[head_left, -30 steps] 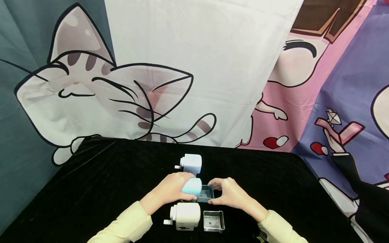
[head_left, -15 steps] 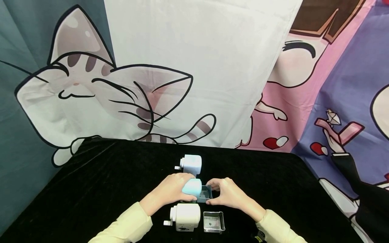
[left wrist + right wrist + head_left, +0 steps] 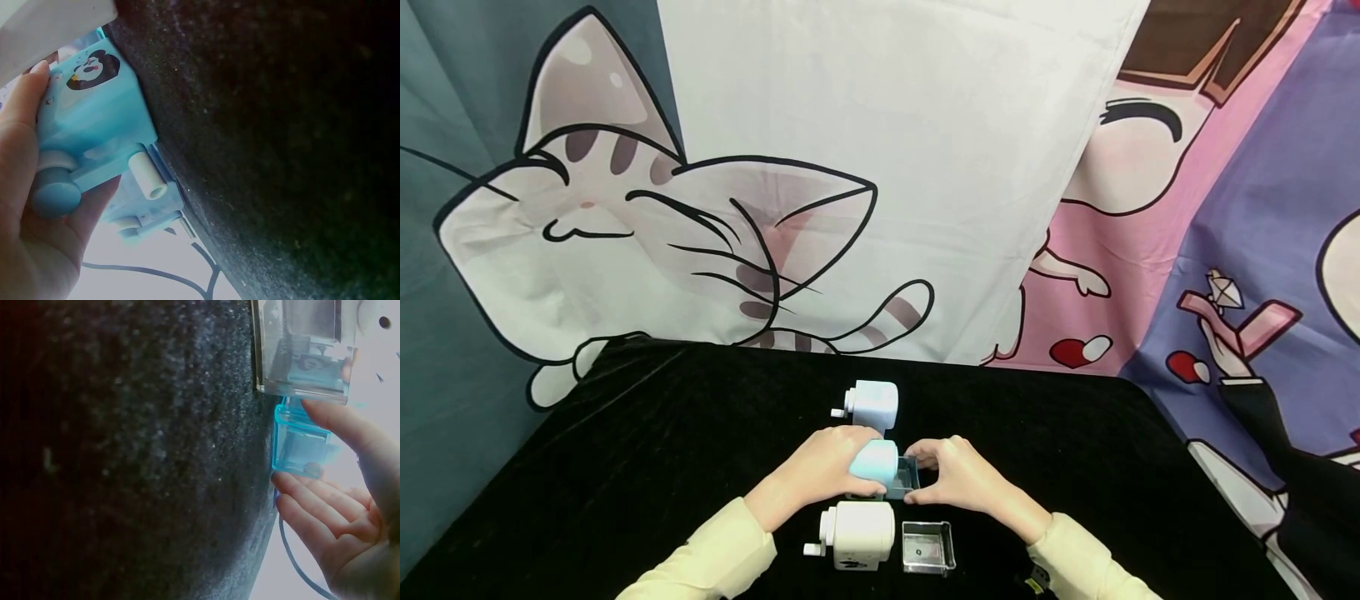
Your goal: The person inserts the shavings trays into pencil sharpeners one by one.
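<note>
The blue sharpener (image 3: 876, 463) is stood upright mid-counter (image 3: 700, 433), in the middle of a row of three; its clear blue drawer (image 3: 904, 478) is seen at its right end, though how far it is seated is hidden. The body is gripped in the left hand (image 3: 826, 463), fingers wrapped around it; the drawer is pinched by its two sides in the right hand (image 3: 961, 477). The drawer could be jammed if skewed by uneven pressure; the body might be tipped were the left grip slackened; the cream sharpener (image 3: 862, 530) just in front could be knocked by the left thumb. The long axis is laid left to right; the crank (image 3: 147, 176) is pointed left, the drawer right.
</note>
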Tool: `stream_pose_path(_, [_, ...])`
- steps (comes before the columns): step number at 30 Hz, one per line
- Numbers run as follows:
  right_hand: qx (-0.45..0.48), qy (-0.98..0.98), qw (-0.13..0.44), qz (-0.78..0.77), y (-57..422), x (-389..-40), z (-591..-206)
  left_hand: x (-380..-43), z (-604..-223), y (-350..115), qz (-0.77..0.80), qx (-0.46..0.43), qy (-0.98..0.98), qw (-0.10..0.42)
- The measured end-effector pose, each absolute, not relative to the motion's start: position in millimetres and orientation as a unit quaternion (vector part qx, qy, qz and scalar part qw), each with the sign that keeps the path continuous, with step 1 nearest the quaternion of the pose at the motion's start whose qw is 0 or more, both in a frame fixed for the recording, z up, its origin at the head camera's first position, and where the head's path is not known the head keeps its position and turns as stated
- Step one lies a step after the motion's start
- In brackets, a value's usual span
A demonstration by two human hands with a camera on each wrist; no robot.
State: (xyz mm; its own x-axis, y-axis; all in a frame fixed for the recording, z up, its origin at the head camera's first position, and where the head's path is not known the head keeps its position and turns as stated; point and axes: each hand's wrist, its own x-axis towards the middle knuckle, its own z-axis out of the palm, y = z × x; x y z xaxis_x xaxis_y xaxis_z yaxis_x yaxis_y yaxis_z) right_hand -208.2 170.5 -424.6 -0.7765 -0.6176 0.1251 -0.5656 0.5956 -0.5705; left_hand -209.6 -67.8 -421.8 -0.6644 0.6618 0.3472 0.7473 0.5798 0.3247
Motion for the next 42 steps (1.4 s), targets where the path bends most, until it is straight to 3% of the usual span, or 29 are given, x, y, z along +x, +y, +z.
stream_pose_path(25, [-0.337,0.904,0.041,-0.26,159,-210,-421,-208,-418,-68,-0.225,-0.394,-0.888,0.078])
stream_pose_path(42, [-0.338,0.905,0.038,-0.255,156,-209,-419,-210,-418,-65,-0.211,-0.4,-0.887,0.093])
